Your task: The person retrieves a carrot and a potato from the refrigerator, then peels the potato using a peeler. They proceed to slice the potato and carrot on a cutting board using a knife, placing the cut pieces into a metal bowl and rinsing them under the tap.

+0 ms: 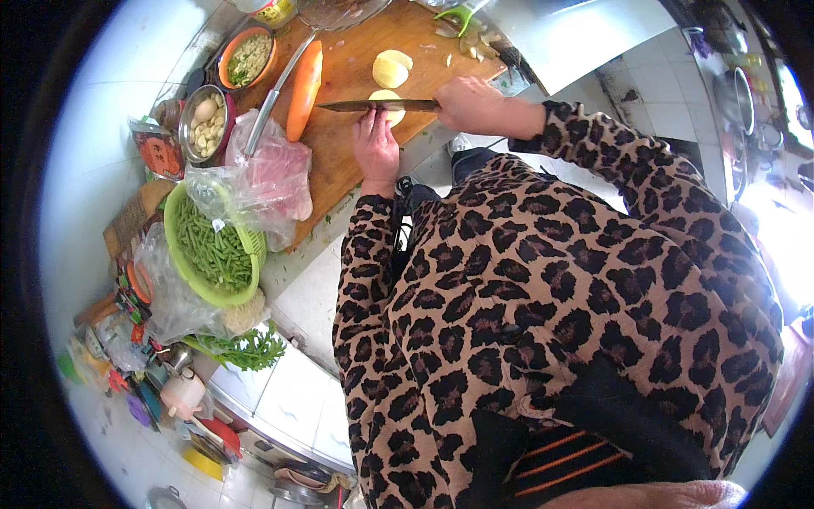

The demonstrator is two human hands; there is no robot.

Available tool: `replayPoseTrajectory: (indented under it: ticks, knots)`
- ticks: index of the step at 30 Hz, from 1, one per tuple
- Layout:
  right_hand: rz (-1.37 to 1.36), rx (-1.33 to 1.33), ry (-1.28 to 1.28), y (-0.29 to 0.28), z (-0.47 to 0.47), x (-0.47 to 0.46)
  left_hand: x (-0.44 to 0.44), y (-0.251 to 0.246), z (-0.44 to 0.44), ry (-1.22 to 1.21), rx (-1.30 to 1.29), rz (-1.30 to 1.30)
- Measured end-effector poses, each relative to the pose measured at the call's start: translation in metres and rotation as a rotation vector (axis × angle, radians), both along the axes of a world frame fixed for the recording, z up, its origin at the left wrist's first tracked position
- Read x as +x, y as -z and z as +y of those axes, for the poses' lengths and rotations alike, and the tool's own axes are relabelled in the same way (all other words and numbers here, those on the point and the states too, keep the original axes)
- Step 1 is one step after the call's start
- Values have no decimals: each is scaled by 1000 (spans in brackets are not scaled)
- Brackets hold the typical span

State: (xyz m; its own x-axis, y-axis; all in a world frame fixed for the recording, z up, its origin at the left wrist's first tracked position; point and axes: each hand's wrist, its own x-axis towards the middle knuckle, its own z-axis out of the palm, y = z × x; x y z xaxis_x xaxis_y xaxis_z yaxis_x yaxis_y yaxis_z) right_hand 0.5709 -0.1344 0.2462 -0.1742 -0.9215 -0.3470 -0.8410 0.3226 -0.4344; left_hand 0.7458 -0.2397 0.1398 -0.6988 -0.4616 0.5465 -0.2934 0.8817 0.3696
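Observation:
My right hand (469, 105) grips the handle of a kitchen knife (350, 106). The blade lies across a peeled potato piece (394, 118) on the wooden cutting board (346, 153), with pale flesh showing on both sides of it. Fingertips of my left hand (376, 153) press on this piece, close against the blade, and partly hide it. Just beyond the knife sits another peeled potato portion (390, 69), which looks cut into pieces. A peeled carrot (305, 90) lies lengthwise to the left of the blade's tip.
Left of the carrot are a strainer's metal handle (262, 121), bagged raw meat (280, 172), a bowl of garlic cloves (206, 124) and a bowl of chopped garlic (249, 60). Nearer stands a green basket (254, 261) of cut green beans. A green peeler (459, 16) lies by peelings (477, 44).

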Motion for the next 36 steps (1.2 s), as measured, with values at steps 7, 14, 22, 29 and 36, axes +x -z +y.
replayPoseTrajectory:
  ticks: [7,14,22,29,36]
  knots:
    - [-19,-69,45,10,1,2,-1,5,6,-80,31,12]
    - [-2,-69,-24,7,2,-3,1,4,2,-65,22,56]
    - [-15,-49,4,5,-6,4,5,1,3,-96,28,9]
    - [0,-50,-40,1,-3,3,8,4,0,-102,31,80]
    - [-19,-87,-31,4,-6,8,10,7,6,-132,29,28]
